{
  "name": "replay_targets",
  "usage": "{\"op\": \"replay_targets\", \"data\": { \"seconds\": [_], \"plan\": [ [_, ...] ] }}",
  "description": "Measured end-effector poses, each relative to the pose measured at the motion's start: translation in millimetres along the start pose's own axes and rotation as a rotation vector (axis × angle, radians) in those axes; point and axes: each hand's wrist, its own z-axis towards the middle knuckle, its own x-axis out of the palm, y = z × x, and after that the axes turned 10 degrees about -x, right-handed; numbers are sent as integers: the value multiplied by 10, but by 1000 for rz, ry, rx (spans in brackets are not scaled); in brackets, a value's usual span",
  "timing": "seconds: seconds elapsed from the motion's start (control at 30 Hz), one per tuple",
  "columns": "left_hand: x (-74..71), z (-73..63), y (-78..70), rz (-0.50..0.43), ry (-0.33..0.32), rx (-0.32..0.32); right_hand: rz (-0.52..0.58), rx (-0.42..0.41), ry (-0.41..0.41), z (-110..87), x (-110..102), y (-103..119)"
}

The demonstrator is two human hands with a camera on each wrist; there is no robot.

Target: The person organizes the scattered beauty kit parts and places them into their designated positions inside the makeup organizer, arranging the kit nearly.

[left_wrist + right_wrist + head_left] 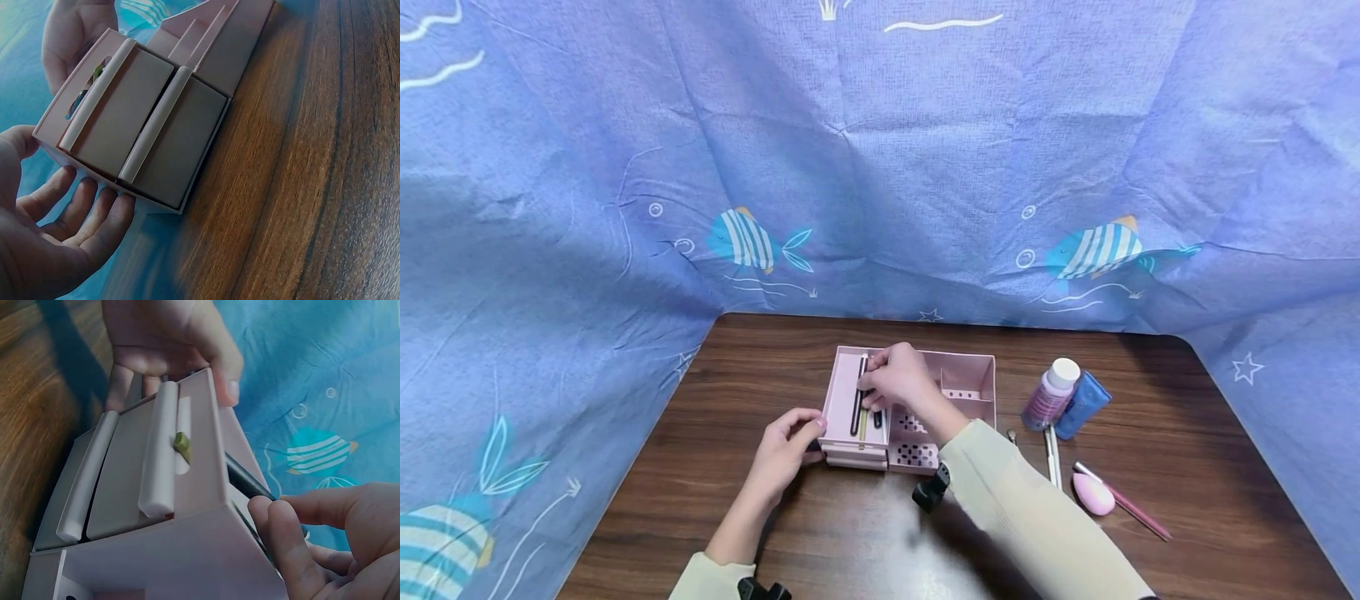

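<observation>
A pink desktop organizer [844, 392] with two stacked drawers [165, 134] stands on the table. My left hand [786, 454] grips its left front corner, thumb at the top edge and fingers against the side wall. Over the top tray, my right hand [898, 379] pinches a slim black pencil-like stick [249, 478], its lower end inside the tray. Beside it in the tray lie a thin gold stick [863, 425] and a short black item [877, 419], partly hidden by my right fingers. A green tip [182, 444] shows through the front slot.
Open compartments with perforated floors [914, 455] fill the organizer's right half. Right of it are a white-capped bottle [1051, 396], a blue tube [1084, 406], white-handled sticks [1052, 458], a pink sponge [1093, 494] and a pink brush-like stick [1138, 510]. A blue curtain [880, 183] hangs behind the table.
</observation>
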Motion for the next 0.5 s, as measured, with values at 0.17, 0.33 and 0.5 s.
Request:
{"op": "replay_targets", "data": {
  "seconds": [0.17,0.33,0.5],
  "plan": [
    [9,-6,-1,6,-3,7,-229,-54,-12,9,77,9],
    [13,-6,-1,8,-1,6,-422,-118,-14,-4,125,6],
    [4,5,16,13,-7,7,-424,-115,-21,6,138,-9]
  ]
}}
